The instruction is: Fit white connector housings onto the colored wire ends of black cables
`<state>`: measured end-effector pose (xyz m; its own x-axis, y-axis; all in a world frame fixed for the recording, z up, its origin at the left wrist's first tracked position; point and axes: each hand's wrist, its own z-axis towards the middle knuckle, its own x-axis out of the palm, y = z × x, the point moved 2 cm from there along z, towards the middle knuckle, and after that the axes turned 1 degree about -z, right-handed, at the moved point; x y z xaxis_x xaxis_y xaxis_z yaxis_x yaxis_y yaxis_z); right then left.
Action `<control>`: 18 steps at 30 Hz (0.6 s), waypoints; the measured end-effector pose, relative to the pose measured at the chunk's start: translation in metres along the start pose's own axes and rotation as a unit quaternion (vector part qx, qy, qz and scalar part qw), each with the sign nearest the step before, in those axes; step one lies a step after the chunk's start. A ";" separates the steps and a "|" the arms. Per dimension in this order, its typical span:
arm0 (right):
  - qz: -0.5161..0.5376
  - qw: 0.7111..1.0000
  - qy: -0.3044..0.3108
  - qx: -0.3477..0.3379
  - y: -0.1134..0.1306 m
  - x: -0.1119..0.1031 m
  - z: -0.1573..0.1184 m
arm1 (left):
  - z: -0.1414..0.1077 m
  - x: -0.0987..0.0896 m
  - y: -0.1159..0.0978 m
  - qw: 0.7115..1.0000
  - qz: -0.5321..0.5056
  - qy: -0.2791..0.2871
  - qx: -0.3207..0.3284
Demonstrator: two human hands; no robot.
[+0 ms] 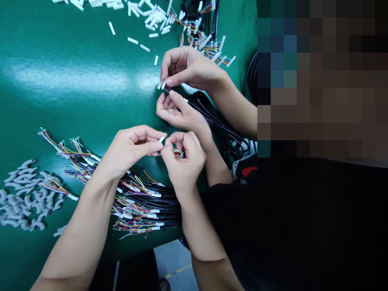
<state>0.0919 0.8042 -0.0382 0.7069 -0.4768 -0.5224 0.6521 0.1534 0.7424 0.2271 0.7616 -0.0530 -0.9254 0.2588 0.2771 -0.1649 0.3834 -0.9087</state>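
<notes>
Between thumb and fingertips, my left hand pinches a short white tube. My right hand is closed just beside it, its fingers gripping thin coloured wires that show at its fingertips. The two hands nearly touch; whether a wire is inside the tube cannot be made out. Below and behind my wrists lies a bundle of black cables with fanned, stripped coloured ends and white tubes on many of them.
A co-worker's two hands work just beyond mine, holding a wire end with white tubes. Loose white tubes lie at the far side of the green table. Grey curved sleeves are heaped at left. Coiled black cables lie right.
</notes>
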 end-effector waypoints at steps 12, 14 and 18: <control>-0.010 1.000 -0.009 -0.022 0.000 0.000 -0.001 | -0.002 -0.002 0.003 1.000 -0.004 -0.001 0.006; -0.010 1.000 -0.011 -0.024 -0.001 0.000 -0.001 | -0.002 -0.001 0.004 1.000 -0.017 -0.006 0.011; -0.005 0.999 -0.013 -0.031 0.000 0.001 -0.001 | -0.001 0.001 0.005 0.999 -0.034 -0.009 0.015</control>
<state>0.0927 0.8049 -0.0389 0.6936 -0.5011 -0.5175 0.6750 0.2013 0.7098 0.2257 0.7651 -0.0565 -0.9174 0.2176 0.3333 -0.2378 0.3720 -0.8973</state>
